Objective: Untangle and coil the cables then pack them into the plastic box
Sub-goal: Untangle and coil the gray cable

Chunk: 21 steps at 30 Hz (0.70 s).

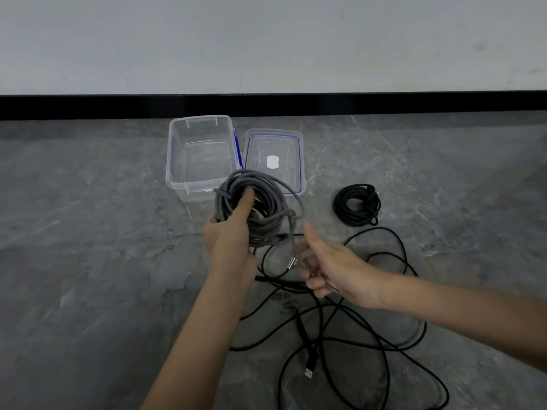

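1. Firstly, the left hand (228, 232) reaches forward from a bare forearm and is raised above the floor. Its thumb (248, 199) passes through the middle of a coil of grey braided cable (266, 208), and its fingers (212, 219) wrap behind the loops, so it grips the bundle.
2. The right hand (334, 267) comes in from the right, palm turned inward and thumb lifted. It is motion-blurred, but its fingers (315, 282) look curled round the loose grey tail (293, 232) that hangs from the coil and ends in a metal-tipped plug (291, 263).
3. The coil sits in the air just in front of a clear, rectangular plastic box (177, 155), which stands open on the floor.
4. A clear flat lid with a blue seal (300, 161) lies just to the right of the box, with a white label at its centre.
5. A neatly wound coil of thin black cable (356, 204) rests on the floor, well to the right of the lid.
6. A long loose black cable (381, 344) sprawls in overlapping loops beneath both arms, ending in a USB plug (308, 373).
7. The floor (88, 232) is grey, veined stone, meeting a black skirting strip (266, 106) below a pale wall.
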### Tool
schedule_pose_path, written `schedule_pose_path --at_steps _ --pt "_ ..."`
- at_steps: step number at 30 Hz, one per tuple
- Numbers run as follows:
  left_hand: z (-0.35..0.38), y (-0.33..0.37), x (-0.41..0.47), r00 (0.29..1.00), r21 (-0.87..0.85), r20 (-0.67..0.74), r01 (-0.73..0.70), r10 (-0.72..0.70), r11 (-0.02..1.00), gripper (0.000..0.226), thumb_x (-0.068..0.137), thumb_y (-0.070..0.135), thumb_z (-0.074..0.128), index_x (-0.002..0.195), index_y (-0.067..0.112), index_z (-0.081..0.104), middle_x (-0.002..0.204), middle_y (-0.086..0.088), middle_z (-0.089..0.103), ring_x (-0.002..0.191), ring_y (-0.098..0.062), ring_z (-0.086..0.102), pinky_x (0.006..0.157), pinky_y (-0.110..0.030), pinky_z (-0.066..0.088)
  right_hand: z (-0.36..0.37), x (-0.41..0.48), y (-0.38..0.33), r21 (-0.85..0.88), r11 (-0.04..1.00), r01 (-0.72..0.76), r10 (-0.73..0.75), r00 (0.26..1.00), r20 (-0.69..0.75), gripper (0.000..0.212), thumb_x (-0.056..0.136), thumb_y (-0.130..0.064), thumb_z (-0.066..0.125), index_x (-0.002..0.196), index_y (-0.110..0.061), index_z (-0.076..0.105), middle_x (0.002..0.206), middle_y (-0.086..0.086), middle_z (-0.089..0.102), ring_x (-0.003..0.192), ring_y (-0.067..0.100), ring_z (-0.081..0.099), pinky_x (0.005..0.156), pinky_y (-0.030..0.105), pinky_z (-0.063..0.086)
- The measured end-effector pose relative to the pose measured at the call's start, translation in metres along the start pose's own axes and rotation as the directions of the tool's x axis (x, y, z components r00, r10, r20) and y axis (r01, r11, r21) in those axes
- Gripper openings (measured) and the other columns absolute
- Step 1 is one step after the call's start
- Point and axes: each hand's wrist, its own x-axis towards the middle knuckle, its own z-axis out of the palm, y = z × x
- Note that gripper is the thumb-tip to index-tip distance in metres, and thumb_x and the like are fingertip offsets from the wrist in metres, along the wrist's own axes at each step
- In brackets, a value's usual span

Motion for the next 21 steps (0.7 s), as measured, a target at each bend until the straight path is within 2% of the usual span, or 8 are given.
schedule_pose_path --at_steps 2,4,9,12,14,16,18,21 --pt "-0.003 0.002 0.008 0.996 -0.007 -0.046 -0.070 0.070 0.998 0.035 0.078 0.015 0.079 0.109 0.006 0.065 0.094 -0.006 0.073 0.074 -0.011 0.071 0.061 -0.022 0.056 0.004 -0.006 0.006 -0.381 0.910 0.162 -0.153 0.987 0.053 0.034 0.100 -0.049 0.040 0.086 -0.019 0.050 0.062 -0.004 0.041 0.046 0.006 0.033 0.046 0.024 0.031" --pt "-0.007 0.000 0.012 0.987 0.005 -0.064 -0.145 0.145 0.989 0.034 0.078 0.015 0.080 0.108 0.009 0.064 0.096 -0.003 0.072 0.079 -0.010 0.071 0.065 -0.023 0.057 0.005 -0.011 0.006 -0.748 0.557 0.361 -0.325 0.924 0.203 0.021 0.101 -0.029 0.045 0.082 -0.021 0.049 0.066 -0.009 0.049 0.056 0.006 0.045 0.058 0.032 0.042" --pt "-0.019 -0.016 0.013 0.932 0.295 -0.035 -0.336 0.361 0.895 0.053 0.074 0.020 0.083 0.121 0.013 0.059 0.107 0.004 0.069 0.093 -0.004 0.067 0.082 -0.023 0.057 0.025 -0.031 -0.024 -0.850 0.047 0.525 -0.356 0.804 0.476 0.028 0.103 -0.028 0.037 0.078 -0.018 0.044 0.068 -0.002 0.053 0.059 0.018 0.050 0.060 0.038 0.044" --pt "-0.025 -0.024 0.011 0.890 0.505 0.108 -0.434 0.444 0.747 0.053 0.068 0.026 0.087 0.113 0.023 0.059 0.100 0.013 0.066 0.091 0.003 0.064 0.079 -0.014 0.052 0.027 -0.034 -0.047 -0.823 -0.057 0.565 -0.373 0.753 0.542 0.024 0.101 -0.031 0.041 0.084 -0.017 0.052 0.079 0.000 0.061 0.071 0.019 0.057 0.067 0.036 0.046" --pt "-0.029 -0.028 0.011 0.912 0.507 0.198 -0.408 0.358 0.759 0.061 0.061 0.035 0.088 0.113 0.020 0.061 0.101 0.009 0.070 0.092 -0.004 0.067 0.081 -0.022 0.054 0.019 -0.032 -0.064 -0.830 -0.107 0.547 -0.407 0.738 0.539 0.026 0.099 -0.035 0.046 0.093 -0.014 0.060 0.085 -0.001 0.064 0.079 0.019 0.059 0.070 0.030 0.044" --pt "-0.029 -0.029 0.010 0.927 0.508 0.275 -0.366 0.256 0.780 0.066 0.058 0.038 0.088 0.116 0.017 0.063 0.102 0.004 0.072 0.091 -0.007 0.069 0.079 -0.024 0.054 0.005 -0.028 -0.078 -0.841 -0.066 0.537 -0.461 0.732 0.503 0.026 0.096 -0.037 0.054 0.090 -0.015 0.064 0.074 -0.012 0.058 0.069 0.005 0.056 0.064 0.018 0.037" --pt "-0.027 -0.027 0.003 0.917 0.514 0.366 -0.341 0.158 0.787 0.042 0.070 0.023 0.086 0.108 0.018 0.066 0.090 0.010 0.073 0.079 0.004 0.068 0.068 -0.013 0.052 -0.010 -0.023 -0.085 -0.831 0.033 0.556 -0.527 0.716 0.458 0.025 0.091 -0.037 0.063 0.083 -0.015 0.067 0.058 -0.016 0.048 0.058 0.000 0.051 0.058 0.011 0.034" --pt "-0.021 -0.028 -0.010 0.897 0.504 0.442 -0.256 0.008 0.825 0.010 0.084 0.016 0.073 0.089 0.020 0.066 0.061 0.018 0.069 0.058 0.008 0.063 0.052 -0.006 0.045 -0.025 -0.016 -0.089 -0.796 0.147 0.588 -0.564 0.711 0.421 0.026 0.083 -0.042 0.068 0.081 -0.016 0.068 0.055 -0.003 0.051 0.056 0.014 0.048 0.054 0.013 0.033"
